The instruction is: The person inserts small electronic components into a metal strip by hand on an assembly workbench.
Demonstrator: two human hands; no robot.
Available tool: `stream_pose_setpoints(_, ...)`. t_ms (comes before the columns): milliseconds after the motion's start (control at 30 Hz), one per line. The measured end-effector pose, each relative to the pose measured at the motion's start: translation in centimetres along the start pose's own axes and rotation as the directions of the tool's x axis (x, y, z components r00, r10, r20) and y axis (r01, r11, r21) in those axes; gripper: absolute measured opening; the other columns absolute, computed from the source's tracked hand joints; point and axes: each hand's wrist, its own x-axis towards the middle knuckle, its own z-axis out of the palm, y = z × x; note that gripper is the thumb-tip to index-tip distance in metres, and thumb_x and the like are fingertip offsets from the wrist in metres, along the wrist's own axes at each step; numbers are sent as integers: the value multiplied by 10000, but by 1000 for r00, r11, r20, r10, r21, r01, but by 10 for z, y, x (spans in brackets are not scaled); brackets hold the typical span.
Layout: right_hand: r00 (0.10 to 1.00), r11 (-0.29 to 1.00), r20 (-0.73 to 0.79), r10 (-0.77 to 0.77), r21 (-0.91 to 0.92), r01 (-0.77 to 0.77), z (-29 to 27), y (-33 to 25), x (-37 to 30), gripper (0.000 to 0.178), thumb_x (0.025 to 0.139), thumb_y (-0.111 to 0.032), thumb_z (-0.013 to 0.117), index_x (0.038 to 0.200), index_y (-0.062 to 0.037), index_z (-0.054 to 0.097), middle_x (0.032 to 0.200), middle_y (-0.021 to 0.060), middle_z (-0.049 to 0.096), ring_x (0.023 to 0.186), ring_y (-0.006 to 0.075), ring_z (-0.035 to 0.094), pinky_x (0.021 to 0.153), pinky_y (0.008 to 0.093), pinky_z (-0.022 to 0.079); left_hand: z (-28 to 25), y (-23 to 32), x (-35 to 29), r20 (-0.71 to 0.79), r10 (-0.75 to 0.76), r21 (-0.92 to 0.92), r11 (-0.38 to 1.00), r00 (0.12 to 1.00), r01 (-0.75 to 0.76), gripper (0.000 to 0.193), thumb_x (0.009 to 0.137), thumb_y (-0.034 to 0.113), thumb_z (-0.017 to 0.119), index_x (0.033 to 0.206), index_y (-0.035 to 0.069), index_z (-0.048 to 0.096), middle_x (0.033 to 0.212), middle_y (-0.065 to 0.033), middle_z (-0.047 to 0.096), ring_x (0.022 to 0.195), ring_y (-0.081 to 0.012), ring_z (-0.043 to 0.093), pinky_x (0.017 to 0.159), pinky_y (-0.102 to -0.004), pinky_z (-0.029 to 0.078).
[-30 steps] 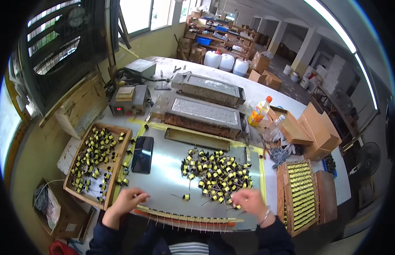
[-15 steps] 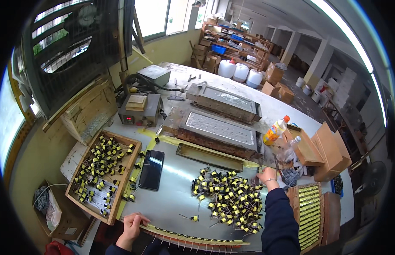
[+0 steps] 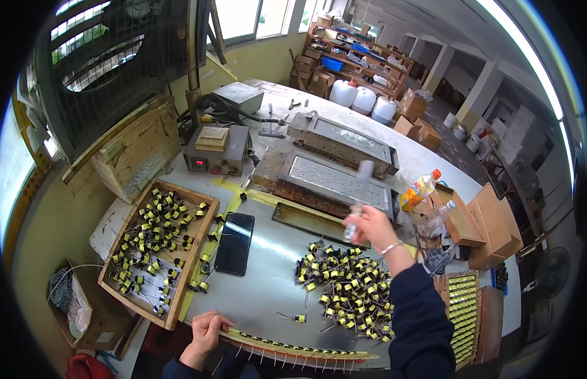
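Note:
My right hand (image 3: 372, 227) is raised above the middle of the bench, fingers closed round a pale slender tool (image 3: 353, 228). Motion smears this tool, so its kind is unclear. At the near edge my left hand (image 3: 208, 330) is curled by the left end of a narrow strip (image 3: 300, 348), which carries a row of small black-topped parts with thin wires hanging below. What the left fingers grip is hidden. Beneath my right forearm lies a heap of small yellow-and-black coils (image 3: 353, 290) with wire leads. One coil (image 3: 300, 318) lies apart, nearer the strip.
A wooden tray (image 3: 170, 317) of similar coils stands left, beside a black phone (image 3: 235, 243). Farther back are two metal heated-looking troughs (image 3: 337, 180) and a grey control box (image 3: 218, 155). Right are an orange-capped bottle (image 3: 420, 191), cardboard boxes and a rack of yellow rows (image 3: 464, 316).
My right hand has lifted from the bench beside the coil heap, moved left and away from me, and now shows a pale tool. My left hand stays by the strip's end.

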Motion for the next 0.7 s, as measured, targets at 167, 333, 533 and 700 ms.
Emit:
stream_pose_setpoints(167, 957, 994, 289, 14, 97, -44, 90, -1, 37, 252, 892, -121, 571, 1102, -1, 500, 901, 114, 657, 523, 111, 592, 478, 232, 519, -13, -3, 5, 28, 10, 3, 1000, 1000, -10, 327, 912, 119, 448, 703, -1, 669, 599, -72, 603, 564, -164, 576, 552, -276, 442)
stream_pose_setpoints(333, 951, 994, 308, 32, 93, -64, 141, -1, 64, 204, 893, -131, 572, 1041, -3, 510, 893, 111, 662, 524, 120, 595, 481, 251, 525, -31, -7, 7, 34, 7, 10, 1000, 999, -8, 309, 907, 114, 457, 715, 9, 676, 594, -67, 602, 562, -170, 573, 554, -279, 445)
stream_pose_setpoints(533, 958, 990, 283, 41, 118, -78, 163, 5, 82, 180, 886, -122, 576, 1003, -1, 511, 873, 115, 665, 502, 125, 589, 460, 262, 522, -46, -19, 8, 50, 39, 20, 999, 998, -41, 343, 925, 138, 445, 703, 5, 670, 601, -69, 604, 554, -167, 565, 545, -277, 440)
stream_pose_setpoints(700, 962, 990, 268, 49, 111, -82, 167, 3, 85, 194, 887, -125, 578, 1015, 4, 512, 863, 108, 663, 506, 122, 590, 459, 256, 519, -49, -19, 10, 52, 69, 36, 997, 996, -71, 391, 947, 169, 427, 683, -3, 659, 607, -72, 607, 545, -157, 559, 535, -270, 433)
